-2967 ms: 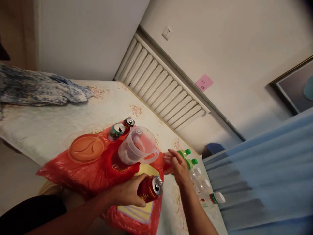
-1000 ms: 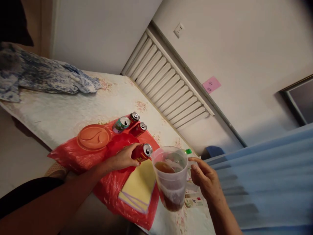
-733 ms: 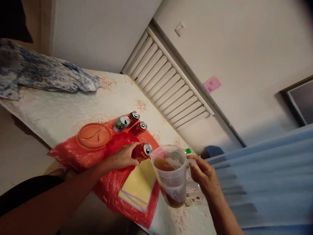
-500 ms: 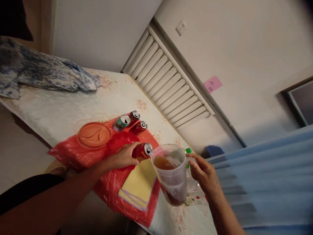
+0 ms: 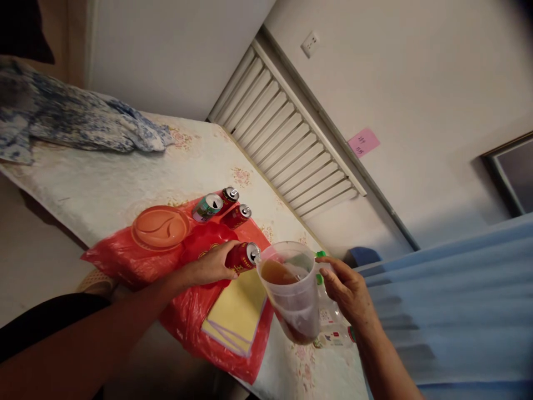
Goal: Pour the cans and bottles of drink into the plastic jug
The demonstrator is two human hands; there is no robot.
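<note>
My left hand (image 5: 219, 262) is wrapped around a red drink can (image 5: 240, 259), which leans with its opened top toward the pitcher. In my right hand (image 5: 347, 289) is the handle of a clear plastic pitcher (image 5: 295, 308). The pitcher is tilted, with brown liquid (image 5: 281, 273) near its lip. Its spout meets the can's top; whether liquid is passing between them I cannot tell. Beneath my left hand lie a red scalloped dish (image 5: 200, 240) and a folded yellow cloth (image 5: 235, 314) with a purple edge.
A green can (image 5: 207, 208) and two red cans stand on a red plastic bag (image 5: 183, 311), beside an orange divided plate (image 5: 160, 226). Clear bottles (image 5: 335, 336) lie behind the pitcher. Patterned fabric (image 5: 95, 122) rests on the flowered tablecloth (image 5: 200, 155). A radiator (image 5: 287, 133) borders the table.
The pitcher and my right hand have risen slightly. The brown liquid's surface now looks broader near the lip. My left hand and the can stay almost where they were.
</note>
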